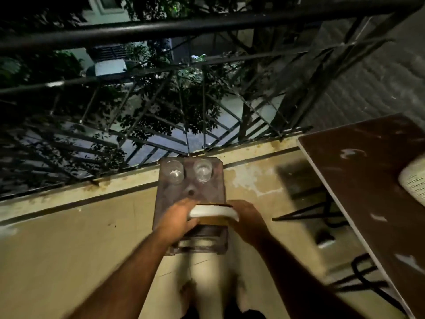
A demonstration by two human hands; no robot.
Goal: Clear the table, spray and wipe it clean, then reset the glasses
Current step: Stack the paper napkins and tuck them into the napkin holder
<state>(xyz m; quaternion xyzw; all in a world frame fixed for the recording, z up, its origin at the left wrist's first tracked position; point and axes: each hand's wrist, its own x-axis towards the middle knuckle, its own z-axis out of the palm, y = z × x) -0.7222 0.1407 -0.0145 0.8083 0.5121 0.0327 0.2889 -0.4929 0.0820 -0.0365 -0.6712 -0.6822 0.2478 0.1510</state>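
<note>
Hands: left hand (178, 221) and right hand (247, 223) grip the ends of a white plate (212, 211).
Glasses: two clear glasses (176, 172) stand side by side at the far end of a small stool (190, 194).
Edges: railing (207, 26) just beyond; brown table (368, 180) at right, cut off.
Unclear: motion blur; what lies under the plate.

Stool top (190, 187) beyond hands: dark mottled brown. Two glasses (176, 172) on it: clear. Plate (212, 211) between hands: white. Table (368, 171) right of hands: dark brown, white streaks. Floor (69, 238): yellowish tan.
</note>
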